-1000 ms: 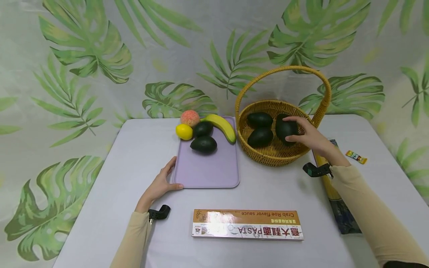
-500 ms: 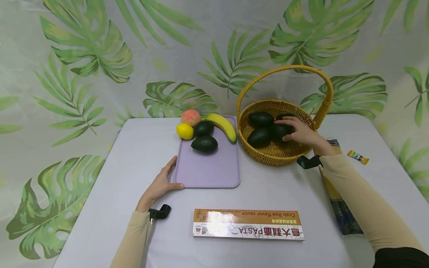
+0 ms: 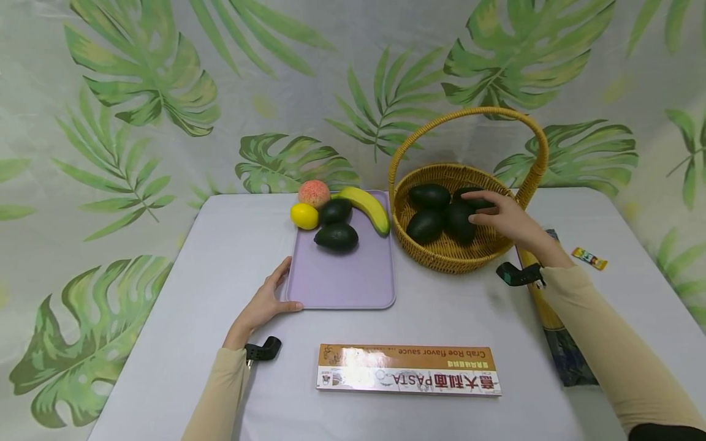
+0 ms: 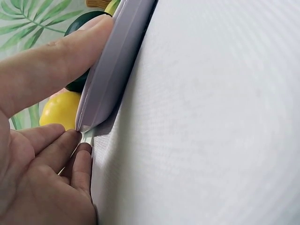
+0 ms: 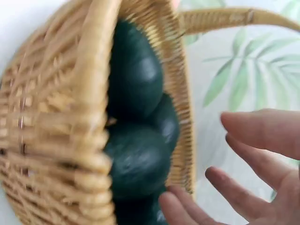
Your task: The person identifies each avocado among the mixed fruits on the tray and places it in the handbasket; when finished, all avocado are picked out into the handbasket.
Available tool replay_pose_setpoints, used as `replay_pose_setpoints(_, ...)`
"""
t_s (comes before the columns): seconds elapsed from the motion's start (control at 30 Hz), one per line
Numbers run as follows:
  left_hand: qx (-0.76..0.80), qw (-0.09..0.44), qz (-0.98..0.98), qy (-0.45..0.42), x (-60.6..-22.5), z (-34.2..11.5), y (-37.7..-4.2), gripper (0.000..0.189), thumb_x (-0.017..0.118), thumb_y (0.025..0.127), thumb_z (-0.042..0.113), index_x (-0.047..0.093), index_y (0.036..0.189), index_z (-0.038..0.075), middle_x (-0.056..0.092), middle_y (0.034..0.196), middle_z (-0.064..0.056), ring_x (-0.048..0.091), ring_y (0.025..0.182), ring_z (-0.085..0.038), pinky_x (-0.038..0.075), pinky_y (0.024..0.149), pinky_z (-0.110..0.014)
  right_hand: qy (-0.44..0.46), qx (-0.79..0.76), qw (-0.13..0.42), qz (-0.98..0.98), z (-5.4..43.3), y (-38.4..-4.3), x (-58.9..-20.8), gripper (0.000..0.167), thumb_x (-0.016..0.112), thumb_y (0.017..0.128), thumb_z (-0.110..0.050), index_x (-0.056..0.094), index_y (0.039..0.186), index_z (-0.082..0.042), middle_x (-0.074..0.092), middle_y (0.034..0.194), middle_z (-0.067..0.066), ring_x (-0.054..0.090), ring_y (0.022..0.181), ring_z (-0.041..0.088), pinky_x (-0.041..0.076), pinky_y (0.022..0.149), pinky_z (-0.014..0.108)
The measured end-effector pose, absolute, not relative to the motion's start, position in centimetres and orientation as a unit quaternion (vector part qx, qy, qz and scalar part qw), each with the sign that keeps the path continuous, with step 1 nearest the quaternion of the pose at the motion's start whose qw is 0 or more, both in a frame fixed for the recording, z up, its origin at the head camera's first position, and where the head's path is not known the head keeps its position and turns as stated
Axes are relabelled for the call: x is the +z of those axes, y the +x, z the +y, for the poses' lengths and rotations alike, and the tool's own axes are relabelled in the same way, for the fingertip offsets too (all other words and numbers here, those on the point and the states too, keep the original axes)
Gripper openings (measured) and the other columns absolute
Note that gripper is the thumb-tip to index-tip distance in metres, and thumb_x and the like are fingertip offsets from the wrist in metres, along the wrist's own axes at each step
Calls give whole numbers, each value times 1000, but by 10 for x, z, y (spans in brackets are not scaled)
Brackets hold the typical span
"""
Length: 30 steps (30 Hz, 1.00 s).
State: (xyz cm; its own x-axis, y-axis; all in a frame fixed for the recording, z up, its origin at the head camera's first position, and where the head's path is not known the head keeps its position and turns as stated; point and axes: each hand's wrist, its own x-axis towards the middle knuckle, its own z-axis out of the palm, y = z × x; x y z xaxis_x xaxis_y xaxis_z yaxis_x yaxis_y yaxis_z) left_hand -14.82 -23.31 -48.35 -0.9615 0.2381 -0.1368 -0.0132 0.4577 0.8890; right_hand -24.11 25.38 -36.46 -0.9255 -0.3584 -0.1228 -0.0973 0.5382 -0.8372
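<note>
My left hand [image 3: 266,302] rests at the near left corner of a lilac tray [image 3: 340,278], its thumb on the near rim and its fingers along the left side. On the tray lie two dark green avocados [image 3: 336,237], a banana [image 3: 364,208], a peach [image 3: 314,193] and a lemon [image 3: 304,216]. My right hand [image 3: 506,217] hovers over the right part of a wicker basket [image 3: 449,263], fingers spread and nothing between them. Several avocados [image 5: 138,159] sit close together in the basket; the hand partly hides one of them in the head view.
The basket's tall handle [image 3: 537,162] arches over it. A pasta box [image 3: 408,370] lies near the front of the table. Right of the basket, a long yellow and dark packet [image 3: 568,355] is partly under the right forearm, with a small snack sachet [image 3: 589,258] beyond.
My right hand moved an avocado left in the basket, against the others, let go of it and drew back to the right. My left hand has stayed at the tray.
</note>
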Motion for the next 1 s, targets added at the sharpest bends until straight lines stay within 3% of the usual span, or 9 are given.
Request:
replay_pose_setpoints(0.17,516,122,845,66,-483,-234,-148,109,83,74,18,11,155,13,12,158,-15,16,141,-37,15,113,-49,-160,-502,120,841,242,-226,-354,52,53,99,-20,36,146,-3,34,147,18,54,113,32,46,95,44)
replay_pose_setpoints(0.3,518,123,844,66,-483,-234,-148,109,83,73,19,11,155,13,12,158,-15,16,141,-38,15,113,-50,-213,-533,118,810,223,-219,-351,50,53,99,-17,38,143,0,40,141,21,62,102,17,52,85,28)
replay_pose_setpoints(0.37,520,122,843,64,-483,-233,-148,109,83,73,18,12,155,14,13,158,-14,17,141,-37,15,113,-50,-227,-540,121,802,211,-216,-351,48,53,99,-16,39,142,0,43,139,21,63,101,17,52,84,28)
replay_pose_setpoints(0.6,524,120,841,67,-483,-233,-148,109,84,72,19,12,155,12,13,158,-15,16,141,-38,15,113,-51,-282,-514,135,799,159,-214,-362,50,59,96,-14,42,142,-5,43,142,16,59,107,35,49,90,43)
replay_pose_setpoints(1.0,525,125,840,58,-481,-232,-148,109,83,73,17,12,155,15,12,158,-13,15,142,-36,14,113,-50,-324,-536,156,764,83,-237,-392,56,67,89,-13,46,142,-16,37,146,2,44,124,31,38,102,47)
